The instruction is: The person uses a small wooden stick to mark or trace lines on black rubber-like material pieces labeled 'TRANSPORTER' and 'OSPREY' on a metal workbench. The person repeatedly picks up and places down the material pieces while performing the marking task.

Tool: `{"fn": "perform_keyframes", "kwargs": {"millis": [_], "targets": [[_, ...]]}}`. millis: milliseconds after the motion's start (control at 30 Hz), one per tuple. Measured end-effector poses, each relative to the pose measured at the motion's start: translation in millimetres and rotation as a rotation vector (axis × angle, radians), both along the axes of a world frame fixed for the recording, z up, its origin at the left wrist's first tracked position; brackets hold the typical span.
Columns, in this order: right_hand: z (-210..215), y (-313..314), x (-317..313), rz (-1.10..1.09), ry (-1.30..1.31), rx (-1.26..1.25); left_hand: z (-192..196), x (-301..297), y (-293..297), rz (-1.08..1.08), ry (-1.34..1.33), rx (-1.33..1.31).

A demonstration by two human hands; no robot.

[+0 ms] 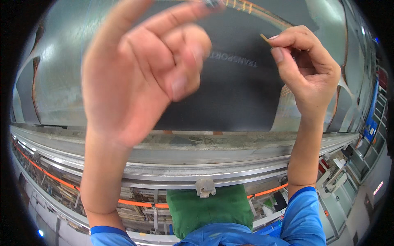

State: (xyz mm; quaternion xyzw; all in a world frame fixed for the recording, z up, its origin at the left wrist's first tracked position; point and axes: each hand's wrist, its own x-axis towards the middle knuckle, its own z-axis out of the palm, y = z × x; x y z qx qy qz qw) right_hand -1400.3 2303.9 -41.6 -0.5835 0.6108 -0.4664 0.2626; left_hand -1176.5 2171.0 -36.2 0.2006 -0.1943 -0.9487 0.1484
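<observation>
My left hand (143, 65) is raised palm toward me over a black sheet (230, 98). Its index finger stretches up to the right, while the other fingers curl toward the palm and the thumb runs out of the top edge. A small dark patch or bit (211, 3) shows at the index fingertip; what it is I cannot make out. Thumb and index finger of my right hand (310, 65) pinch a thin yellowish strip (265, 38), held above the sheet's right side. Pale printed letters mark the sheet between the hands.
Glossy translucent sheeting (61, 90) covers the surface on both sides of the black sheet. A metal rail (164, 169) with a small grey block (205, 187) runs along the near edge. Below it, an orange band (266, 191) crosses in front of stacked material. Green cloth (209, 209) covers my lap.
</observation>
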Motion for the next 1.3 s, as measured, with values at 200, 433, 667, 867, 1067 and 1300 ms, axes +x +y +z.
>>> {"fn": "perform_keyframes", "kwargs": {"millis": [200, 433, 667, 867, 1067, 1300], "targets": [[-13, -4, 12, -0.168, -0.022, -0.004, 0, -9, 15, -0.126, -0.204, 0.011], [-12, -7, 18, -0.158, 0.022, 0.018, -2, -7, 11, -0.063, -0.219, 0.047], [-14, -8, 29, -0.151, 0.100, 0.057, -2, -7, 21, -0.018, -0.206, -0.080], [-17, -10, 32, -0.170, 0.165, 0.044, 1, -11, 23, -0.015, -0.242, -0.099], [-17, -11, 37, -0.196, 0.180, 0.037, -4, -7, 15, -0.093, -0.227, -0.090], [-18, -11, 37, -0.196, 0.188, 0.043, -7, -6, 14, -0.099, -0.204, -0.080]]}}
